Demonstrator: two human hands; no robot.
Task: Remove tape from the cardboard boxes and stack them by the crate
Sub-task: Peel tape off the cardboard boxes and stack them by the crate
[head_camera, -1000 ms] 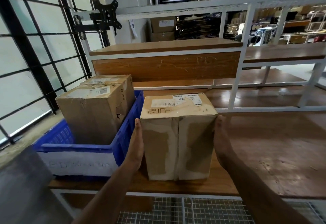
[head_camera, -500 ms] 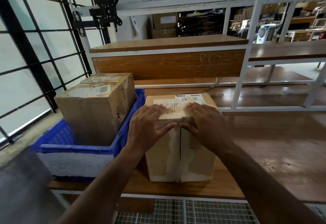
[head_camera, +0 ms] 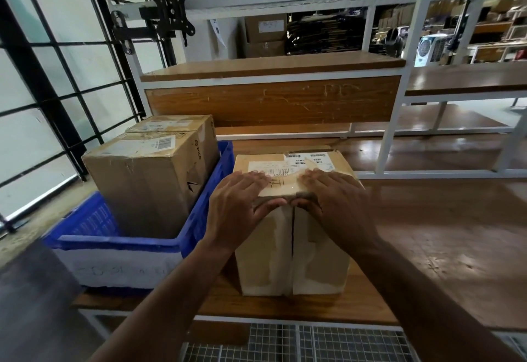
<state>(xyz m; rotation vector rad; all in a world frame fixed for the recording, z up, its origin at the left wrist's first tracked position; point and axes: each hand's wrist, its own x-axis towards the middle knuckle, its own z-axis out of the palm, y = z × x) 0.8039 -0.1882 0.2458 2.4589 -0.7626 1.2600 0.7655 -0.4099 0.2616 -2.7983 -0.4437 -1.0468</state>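
Moved from the cardboard box's (head_camera: 293, 236) sides, my left hand (head_camera: 238, 205) and right hand (head_camera: 336, 205) press flat-fingered atop it beside the blue crate (head_camera: 128, 250), thumbs apparently seeking tape.

I see the near box (head_camera: 293, 247) as matt brown cardboard, its front dulled by pale strips of worn tape (head_camera: 281, 189) and its top carrying a white paper label (head_camera: 288, 165). The two boxes (head_camera: 148, 179) at left are the same rough cardboard, scuffed and dented, with glossy clear tape wrinkled across their tops. They sit in a blue plastic crate (head_camera: 199, 213) with a perforated wall and a smooth rim. The surface (head_camera: 427, 247) is brown wood, worn yet shiny enough to catch light. The far shelf frame (head_camera: 393, 122) looks like white-painted metal. Below, a wire mesh panel (head_camera: 328, 344) shows pale metal.
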